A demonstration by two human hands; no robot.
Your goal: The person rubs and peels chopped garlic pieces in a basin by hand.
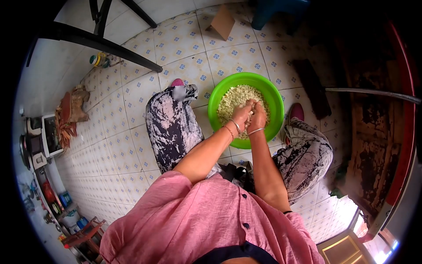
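A bright green plastic basin [278, 105] stands on the floor between my knees. It holds a heap of small, pale, cream-white chopped pieces [233, 99], whose exact kind I cannot make out. My left hand [241, 115] and my right hand [258, 117] are both inside the basin, side by side over the heap. Their fingers curl towards each other, and some of the pale pieces show between them. Metal bangles circle both wrists.
A dark plank [312, 88] lies on the tiles right of the basin, with a metal rod [373, 91] near it. Black metal legs [110, 47] stand at upper left. A folded piece of cardboard [222, 23] and a blue stool [279, 13] are beyond the basin.
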